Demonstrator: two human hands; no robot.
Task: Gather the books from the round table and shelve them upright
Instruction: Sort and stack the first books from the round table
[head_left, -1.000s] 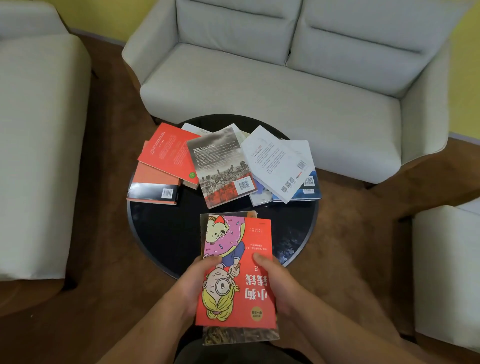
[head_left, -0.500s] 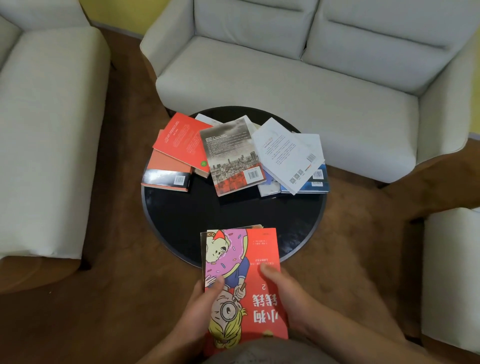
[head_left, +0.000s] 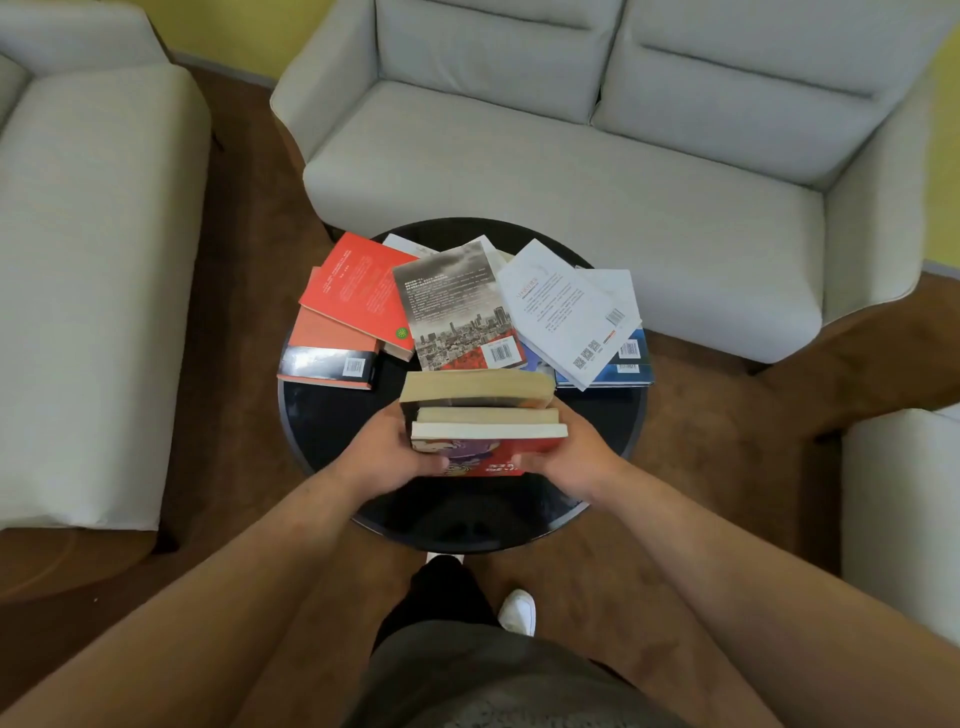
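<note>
While both hands grip it, the stack of three paperback books (head_left: 483, 410) is held tilted over the near half of the round black glossy desk (head_left: 332, 415). Its page edges face the camera, so only a strip of the red cartoon cover (head_left: 498, 449) on the nearest book shows, w/ the title too foreshortened to read. The left hand (head_left: 392, 452) curls round the stack's left side, thumb on that cover, & the right hand (head_left: 569, 457) does likewise on the right side. Fingers behind the stack are hidden, as are the other two covers. Lying flat & overlapping on the desk's far half are a red book (head_left: 358, 291) partly atop an orange-and-black book (head_left: 332, 348), a grey city-photo book (head_left: 457, 306) whose near edge the held stack hides, & a white book (head_left: 561, 306) over a blue book (head_left: 636, 364), only an edge strip visible. Pale books peek out underneath, no. unclear. Beyond is a cream two-seat sofa (head_left: 571, 182), top cut off. A cream seat at left (head_left: 78, 260) & another at right (head_left: 904, 519) are cropped by the frame. A white shoe (head_left: 517, 613) rests on brown carpet (head_left: 234, 234).
</note>
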